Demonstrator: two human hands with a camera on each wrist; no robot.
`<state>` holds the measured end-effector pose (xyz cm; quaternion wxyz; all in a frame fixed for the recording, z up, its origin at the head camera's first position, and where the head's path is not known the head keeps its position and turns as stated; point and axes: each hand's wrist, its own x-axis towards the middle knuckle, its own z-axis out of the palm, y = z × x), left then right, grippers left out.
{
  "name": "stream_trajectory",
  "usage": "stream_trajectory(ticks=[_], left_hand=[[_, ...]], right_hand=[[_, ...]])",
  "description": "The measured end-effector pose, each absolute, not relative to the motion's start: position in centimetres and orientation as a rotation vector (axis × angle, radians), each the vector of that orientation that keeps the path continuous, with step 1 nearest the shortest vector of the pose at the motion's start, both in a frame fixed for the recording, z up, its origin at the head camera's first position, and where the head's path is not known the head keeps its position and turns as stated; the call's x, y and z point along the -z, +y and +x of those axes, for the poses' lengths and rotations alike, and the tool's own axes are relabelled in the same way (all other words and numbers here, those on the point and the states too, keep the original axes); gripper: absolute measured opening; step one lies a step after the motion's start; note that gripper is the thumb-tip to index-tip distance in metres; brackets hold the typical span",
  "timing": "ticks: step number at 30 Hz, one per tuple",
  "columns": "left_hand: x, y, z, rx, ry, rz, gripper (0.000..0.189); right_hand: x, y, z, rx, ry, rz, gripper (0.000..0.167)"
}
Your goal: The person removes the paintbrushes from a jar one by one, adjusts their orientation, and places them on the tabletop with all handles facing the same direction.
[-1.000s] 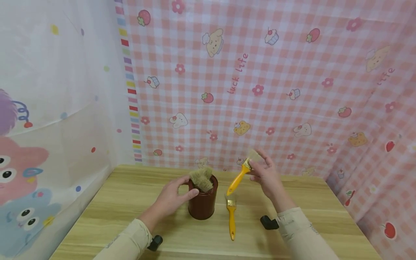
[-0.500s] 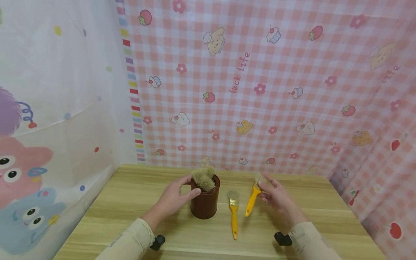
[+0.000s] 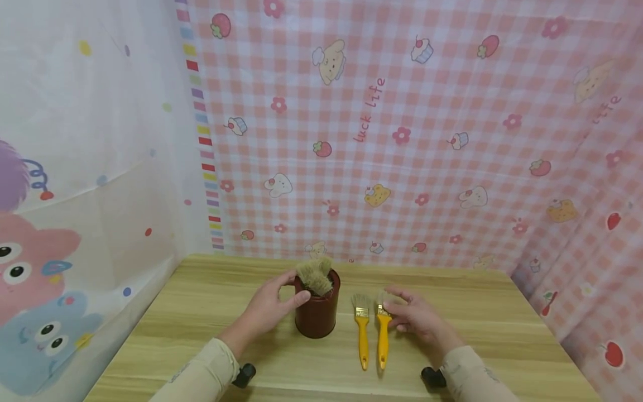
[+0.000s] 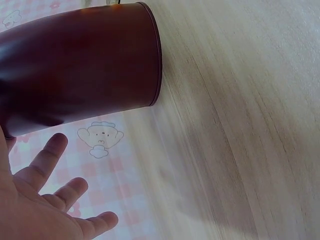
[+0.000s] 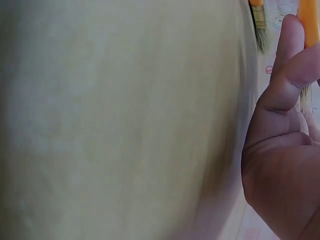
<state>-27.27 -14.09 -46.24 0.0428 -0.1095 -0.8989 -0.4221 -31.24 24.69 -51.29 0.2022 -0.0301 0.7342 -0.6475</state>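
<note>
My left hand (image 3: 268, 307) holds the brown cylindrical pot (image 3: 316, 318) near its rim, thumb on the front, index finger at the back. In the left wrist view, several fingers of that hand (image 4: 40, 200) stretch out apart from the pot (image 4: 85, 65). Pale bristles (image 3: 315, 277) stick out of its top. My right hand (image 3: 414, 314) pinches a yellow-handled paintbrush (image 3: 383, 340) around its bristle end, low over the table; whether the handle touches the wood I cannot tell. Parallel to it, on the left, lies a second yellow paintbrush (image 3: 363, 340), bristles away from me.
A wood-grain table (image 3: 211, 290) carries everything. Behind it hangs a pink checked cloth (image 3: 321, 111), with a white cartoon-print cloth (image 3: 125, 167) at the left. Black pieces (image 3: 433, 377) sit beneath both wrists.
My right hand has lowered the paintbrush from above the table's back down beside the other paintbrush, turning its handle nearly straight toward me. My left hand stays on the pot.
</note>
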Motion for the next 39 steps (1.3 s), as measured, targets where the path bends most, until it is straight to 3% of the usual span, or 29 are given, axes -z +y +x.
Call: stream_trajectory(ticks=[39], left_hand=[[46.29,-14.23,-27.25,1.294,-2.741,-0.358,0.072]], right_hand=[[51.04,23.83,-31.53,1.738,2.059,-0.155,0.08]])
